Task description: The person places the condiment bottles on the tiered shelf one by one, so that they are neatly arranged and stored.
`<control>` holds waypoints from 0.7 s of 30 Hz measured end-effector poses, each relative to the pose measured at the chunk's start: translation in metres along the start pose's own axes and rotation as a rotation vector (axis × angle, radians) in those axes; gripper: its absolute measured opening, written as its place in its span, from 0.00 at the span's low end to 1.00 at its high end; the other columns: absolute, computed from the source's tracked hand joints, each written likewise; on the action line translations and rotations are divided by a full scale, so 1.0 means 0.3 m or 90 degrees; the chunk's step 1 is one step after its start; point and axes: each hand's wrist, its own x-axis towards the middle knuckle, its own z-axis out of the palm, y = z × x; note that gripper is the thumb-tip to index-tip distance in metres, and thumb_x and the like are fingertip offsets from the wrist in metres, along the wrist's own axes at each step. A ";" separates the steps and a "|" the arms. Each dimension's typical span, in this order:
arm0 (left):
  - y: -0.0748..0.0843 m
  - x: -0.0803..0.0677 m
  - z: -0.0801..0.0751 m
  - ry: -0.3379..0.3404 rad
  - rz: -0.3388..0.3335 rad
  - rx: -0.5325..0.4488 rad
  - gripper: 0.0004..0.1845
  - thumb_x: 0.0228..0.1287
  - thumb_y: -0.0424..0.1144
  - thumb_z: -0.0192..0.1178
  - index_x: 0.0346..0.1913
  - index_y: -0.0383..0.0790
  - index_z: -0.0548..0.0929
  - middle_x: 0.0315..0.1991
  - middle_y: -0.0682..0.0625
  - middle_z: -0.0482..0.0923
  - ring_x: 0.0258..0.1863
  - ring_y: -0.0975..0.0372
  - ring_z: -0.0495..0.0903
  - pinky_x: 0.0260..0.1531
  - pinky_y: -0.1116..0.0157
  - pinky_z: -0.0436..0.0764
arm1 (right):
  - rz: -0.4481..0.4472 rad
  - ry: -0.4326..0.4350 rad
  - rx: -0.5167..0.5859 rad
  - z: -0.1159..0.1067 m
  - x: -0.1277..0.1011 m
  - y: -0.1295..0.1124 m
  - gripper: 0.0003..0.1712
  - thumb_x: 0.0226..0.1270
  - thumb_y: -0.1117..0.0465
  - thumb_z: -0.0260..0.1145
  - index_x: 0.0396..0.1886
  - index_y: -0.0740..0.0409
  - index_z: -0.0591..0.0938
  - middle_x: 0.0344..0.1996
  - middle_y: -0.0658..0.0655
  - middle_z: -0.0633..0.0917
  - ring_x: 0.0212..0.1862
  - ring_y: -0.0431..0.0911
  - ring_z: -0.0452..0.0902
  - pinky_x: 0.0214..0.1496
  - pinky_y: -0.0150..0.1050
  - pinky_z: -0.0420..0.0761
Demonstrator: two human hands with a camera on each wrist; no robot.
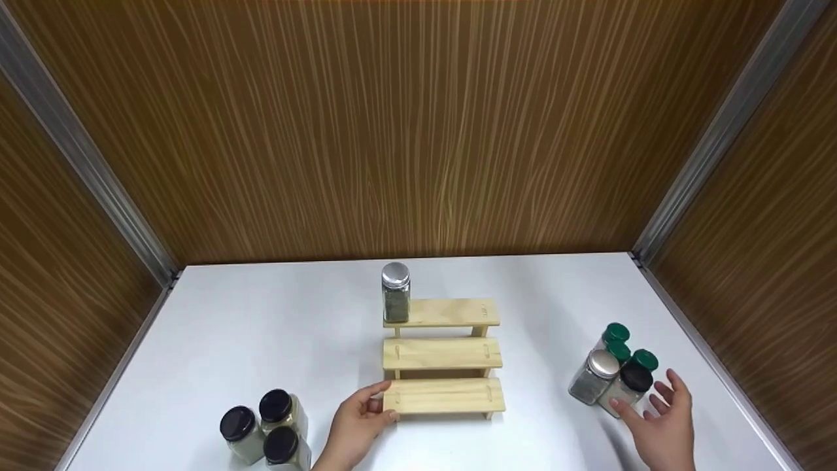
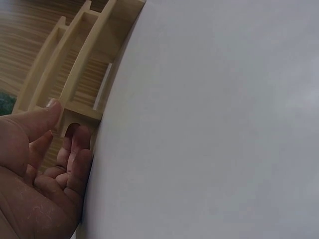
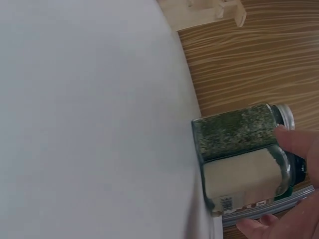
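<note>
A three-step wooden rack [image 1: 444,396] stands mid-table. My left hand [image 1: 356,425] holds the left end of its lowest step; in the left wrist view the thumb [image 2: 52,107] lies at the step's edge and the other fingers curl in against the end support. On the top step's left end stands a silver-capped jar of dried herbs [image 1: 396,304]. At the right, my right hand [image 1: 664,428] spreads its fingers around a black-capped jar of pale powder [image 1: 618,394], thumb beside it. A silver-capped herb jar [image 3: 237,130] stands against that jar.
Several green-capped jars [image 1: 645,360] stand close behind the black-capped one. At the front left is a cluster of three black-capped jars [image 1: 248,445]. Wood-grain panels [image 1: 418,131] wall the white table [image 1: 261,314] at the back and both sides.
</note>
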 end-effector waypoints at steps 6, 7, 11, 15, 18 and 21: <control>-0.009 0.001 0.001 -0.001 0.014 -0.015 0.32 0.62 0.23 0.72 0.69 0.24 0.76 0.40 0.45 0.82 0.36 0.62 0.78 0.30 0.72 0.79 | 0.002 -0.003 -0.008 0.012 0.009 0.021 0.64 0.68 0.67 0.75 0.85 0.67 0.37 0.75 0.85 0.55 0.74 0.79 0.58 0.72 0.69 0.66; -0.009 0.001 0.001 -0.001 0.016 -0.016 0.32 0.62 0.23 0.72 0.69 0.24 0.76 0.40 0.45 0.82 0.36 0.62 0.79 0.30 0.72 0.79 | 0.003 -0.002 -0.010 0.015 0.009 0.021 0.63 0.68 0.68 0.74 0.85 0.67 0.38 0.74 0.85 0.56 0.74 0.78 0.59 0.71 0.68 0.67; -0.010 -0.002 0.001 -0.001 0.020 -0.023 0.32 0.62 0.23 0.72 0.69 0.23 0.76 0.40 0.45 0.83 0.35 0.62 0.79 0.30 0.72 0.79 | -0.002 0.001 -0.015 0.026 0.014 0.022 0.59 0.70 0.70 0.71 0.85 0.68 0.39 0.71 0.83 0.60 0.73 0.76 0.62 0.70 0.64 0.69; -0.009 -0.003 0.003 0.002 0.022 -0.021 0.31 0.61 0.22 0.72 0.68 0.23 0.77 0.39 0.45 0.83 0.35 0.62 0.79 0.30 0.72 0.78 | -0.012 0.012 -0.029 0.034 0.016 0.029 0.57 0.71 0.69 0.71 0.85 0.68 0.42 0.67 0.81 0.64 0.71 0.74 0.64 0.70 0.65 0.70; -0.006 -0.002 0.003 0.006 0.015 -0.016 0.31 0.61 0.23 0.72 0.68 0.24 0.77 0.39 0.46 0.82 0.34 0.62 0.78 0.29 0.72 0.78 | -0.016 0.029 -0.044 0.038 0.014 0.032 0.55 0.70 0.69 0.70 0.85 0.67 0.46 0.64 0.78 0.67 0.69 0.71 0.67 0.69 0.63 0.73; -0.004 0.001 0.004 0.009 0.008 -0.013 0.31 0.61 0.22 0.72 0.68 0.25 0.78 0.39 0.46 0.82 0.34 0.63 0.78 0.28 0.72 0.78 | -0.023 0.046 -0.055 0.039 0.011 0.039 0.53 0.70 0.70 0.70 0.85 0.65 0.49 0.61 0.74 0.71 0.66 0.67 0.71 0.60 0.35 0.83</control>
